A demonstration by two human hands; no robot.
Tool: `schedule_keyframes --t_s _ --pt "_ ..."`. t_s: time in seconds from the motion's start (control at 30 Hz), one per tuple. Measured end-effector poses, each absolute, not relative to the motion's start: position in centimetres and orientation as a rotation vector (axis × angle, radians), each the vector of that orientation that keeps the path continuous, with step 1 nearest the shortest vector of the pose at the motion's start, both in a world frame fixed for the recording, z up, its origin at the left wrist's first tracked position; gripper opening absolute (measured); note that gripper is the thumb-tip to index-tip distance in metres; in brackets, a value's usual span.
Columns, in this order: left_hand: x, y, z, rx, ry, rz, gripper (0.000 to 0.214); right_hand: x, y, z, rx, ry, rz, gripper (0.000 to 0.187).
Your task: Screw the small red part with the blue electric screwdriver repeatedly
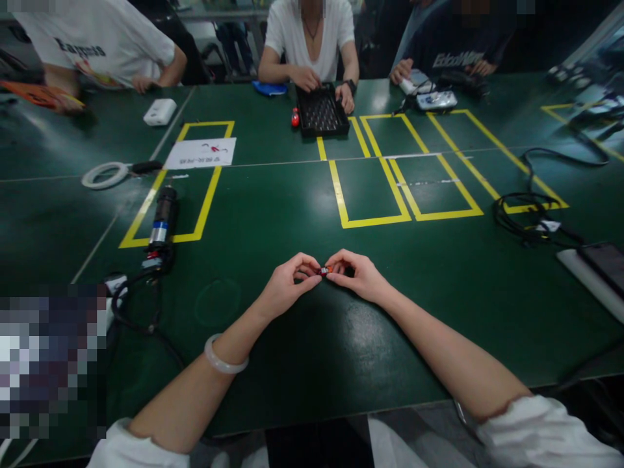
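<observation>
Between the fingertips of both hands is a small red and orange piece with a pale middle [325,270], too small for me to tell its kind. My left hand [295,281], with a pale bangle on its wrist, pinches the left end of it. The right end is pinched by my right hand [358,276]. Both hands are closed and rest low over the green table [292,377], near its front. Parts of the small piece are hidden by the fingers.
Across the table a person handles a black tray [324,112] of small items, a red object [295,117] beside it. To the left lie a black electric screwdriver [163,221], a paper sheet [201,153] and a white cable coil [104,175]. Coiled black cable [519,218] lies right.
</observation>
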State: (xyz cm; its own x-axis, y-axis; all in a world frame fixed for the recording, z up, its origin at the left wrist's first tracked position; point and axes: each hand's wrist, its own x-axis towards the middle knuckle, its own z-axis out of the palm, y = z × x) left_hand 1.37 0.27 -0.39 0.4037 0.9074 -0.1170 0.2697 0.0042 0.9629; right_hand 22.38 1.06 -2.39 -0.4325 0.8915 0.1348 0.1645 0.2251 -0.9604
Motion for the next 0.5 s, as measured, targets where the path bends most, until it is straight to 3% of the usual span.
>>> schedule_keyframes --t_s 0.27,0.5 --pt "-2.1 2.0 1.4 1.7 1.303 0.787 0.036 22.5 1.2 -2.3 -1.011 -1.702 1.33 0.018" --pt "-14.8 4.7 2.4 2.02 2.217 0.734 0.065 22.5 1.2 -2.4 -1.0 -1.69 1.357 0.018"
